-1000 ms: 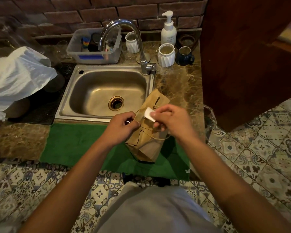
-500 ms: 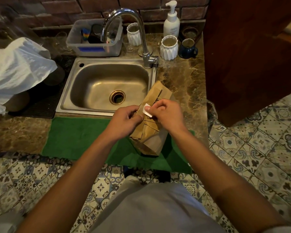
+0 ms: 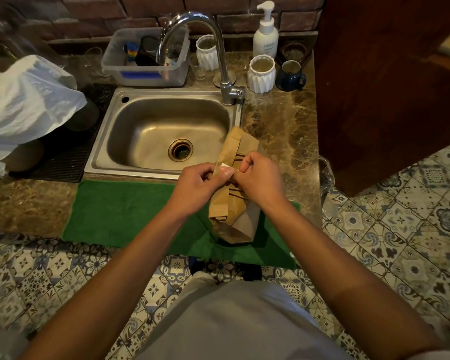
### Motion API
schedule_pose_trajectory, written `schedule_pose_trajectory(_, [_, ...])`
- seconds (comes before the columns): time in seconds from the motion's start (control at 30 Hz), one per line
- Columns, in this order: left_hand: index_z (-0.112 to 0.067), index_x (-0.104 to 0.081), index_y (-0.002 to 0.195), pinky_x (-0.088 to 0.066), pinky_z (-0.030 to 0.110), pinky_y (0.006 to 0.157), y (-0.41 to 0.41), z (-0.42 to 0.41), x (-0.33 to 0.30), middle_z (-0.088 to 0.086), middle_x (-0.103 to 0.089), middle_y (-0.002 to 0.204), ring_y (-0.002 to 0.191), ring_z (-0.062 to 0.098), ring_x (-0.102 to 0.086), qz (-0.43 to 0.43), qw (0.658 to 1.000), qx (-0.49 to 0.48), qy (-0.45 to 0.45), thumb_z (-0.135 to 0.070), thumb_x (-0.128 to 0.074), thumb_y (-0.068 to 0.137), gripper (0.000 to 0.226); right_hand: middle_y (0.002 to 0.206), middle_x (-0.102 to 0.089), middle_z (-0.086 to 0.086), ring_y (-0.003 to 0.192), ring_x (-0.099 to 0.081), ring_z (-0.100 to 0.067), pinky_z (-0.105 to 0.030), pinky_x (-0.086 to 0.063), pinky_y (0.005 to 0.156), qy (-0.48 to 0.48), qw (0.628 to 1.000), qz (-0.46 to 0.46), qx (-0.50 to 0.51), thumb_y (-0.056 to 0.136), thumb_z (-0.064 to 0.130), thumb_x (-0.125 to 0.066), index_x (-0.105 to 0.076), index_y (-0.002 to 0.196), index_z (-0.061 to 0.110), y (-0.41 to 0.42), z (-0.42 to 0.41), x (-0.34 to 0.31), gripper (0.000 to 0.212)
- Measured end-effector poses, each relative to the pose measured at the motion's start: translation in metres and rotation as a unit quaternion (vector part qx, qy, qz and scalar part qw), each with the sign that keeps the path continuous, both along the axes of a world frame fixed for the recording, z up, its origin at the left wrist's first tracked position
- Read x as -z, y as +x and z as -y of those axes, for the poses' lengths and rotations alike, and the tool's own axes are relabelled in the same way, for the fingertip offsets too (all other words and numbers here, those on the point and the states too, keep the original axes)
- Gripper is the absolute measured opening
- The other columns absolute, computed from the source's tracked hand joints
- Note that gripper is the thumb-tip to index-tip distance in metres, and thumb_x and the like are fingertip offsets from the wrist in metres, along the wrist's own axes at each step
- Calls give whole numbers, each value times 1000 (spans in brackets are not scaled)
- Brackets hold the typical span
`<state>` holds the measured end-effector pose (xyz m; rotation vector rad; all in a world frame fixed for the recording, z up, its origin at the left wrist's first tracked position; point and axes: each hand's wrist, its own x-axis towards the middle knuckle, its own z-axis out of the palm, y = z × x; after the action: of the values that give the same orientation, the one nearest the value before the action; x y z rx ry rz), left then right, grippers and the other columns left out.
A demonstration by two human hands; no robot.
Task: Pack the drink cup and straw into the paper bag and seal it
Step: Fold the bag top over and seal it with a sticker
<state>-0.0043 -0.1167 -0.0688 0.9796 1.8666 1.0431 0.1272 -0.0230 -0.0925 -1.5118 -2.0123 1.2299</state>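
Note:
A brown paper bag [image 3: 230, 203] with its top folded over stands on the green mat [image 3: 130, 211], leaning toward the sink. A small white sticker [image 3: 226, 166] lies against the folded flap. My left hand [image 3: 200, 185] pinches the sticker with thumb and fingers at the bag's left side. My right hand [image 3: 257, 178] presses on the flap from the right, its fingers curled over the fold. The drink cup and straw are hidden.
A steel sink [image 3: 164, 133] with a curved tap [image 3: 218, 48] lies behind the bag. Two white ribbed cups [image 3: 260, 74], a blue mug [image 3: 290, 76], a soap bottle [image 3: 265, 32] and a plastic tub [image 3: 146, 61] line the back. A white plastic bag [image 3: 24, 105] sits left.
Both hands have come together at the bag's folded top, bringing the white sticker down from above the bag onto the flap. The bag stands more upright.

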Motion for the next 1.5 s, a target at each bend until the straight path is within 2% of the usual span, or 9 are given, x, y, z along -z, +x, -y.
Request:
schedule_pose_trajectory(0.13, [-12,-79,96,-59,55,78,-2,-2,8,15,-77,88,87,39,-72,-21,1000,-10,9,-34,-69,95,24,68,-63,6,65,-61,-18,-43,-52,60,13,1000,-4,13,80,56,-78,-51,70,25,0,7,-1,43])
schedule_pose_trajectory(0.27, [-14,-77,86,-55,34,67,0,-3,8,9,-74,77,71,16,-69,10,999,-44,5,-35,-61,100,30,74,-60,6,68,-59,-15,-42,-51,62,41,999,1,-2,81,60,-76,-56,68,20,0,12,1,47])
schedule_pose_trajectory(0.57, [3,-70,77,-47,27,52,-6,-10,0,7,-60,60,51,14,-55,-1,998,-25,-50,-32,-65,98,42,78,-51,9,72,-57,-15,-33,-42,58,64,995,61,-53,74,66,-78,-51,64,25,5,11,-5,51])
schedule_pose_trajectory(0.73, [5,-66,73,-50,28,49,-12,-8,-1,12,-64,58,46,17,-58,-24,998,-41,-39,-28,-65,99,42,113,-61,5,113,-57,-18,-39,-52,89,81,996,20,-42,87,63,-68,-70,102,28,18,22,-12,38])
schedule_pose_trajectory(0.83, [-8,-63,60,-47,26,47,-10,-8,2,-1,-59,47,42,14,-55,-45,997,-47,-40,-25,-66,97,41,162,-40,0,150,-31,-23,-46,-31,120,124,983,66,-121,94,73,-39,-56,143,26,25,41,-27,70])
schedule_pose_trajectory(0.9, [-13,-61,55,-43,26,48,-7,-11,2,-3,-57,44,41,13,-52,-65,996,-50,-39,-26,-67,96,44,174,-15,1,161,-7,-22,-51,-13,128,131,967,109,-188,93,80,-26,-38,158,29,21,56,-32,84])
schedule_pose_trajectory(1.13, [-16,-60,58,-47,24,46,-3,-5,2,3,-60,47,40,15,-56,-44,998,-40,-12,-24,-64,99,42,175,2,-4,161,8,-25,-54,-5,129,112,950,173,-233,86,89,-10,-5,166,23,14,69,-19,105])
schedule_pose_trajectory(1.4, [-21,-62,56,-42,24,49,-6,4,3,-10,-55,47,45,6,-47,-39,999,-37,-2,-25,-64,99,43,175,5,1,161,8,-24,-56,-6,128,72,957,176,-220,81,90,1,-13,166,22,16,54,-16,110])
schedule_pose_trajectory(1.5, [-6,-64,61,-44,31,54,-7,0,3,5,-60,53,51,16,-51,-42,998,-38,0,-27,-64,98,42,175,6,1,161,9,-24,-55,-3,129,79,958,166,-222,83,88,-2,-14,165,29,18,55,-23,102])
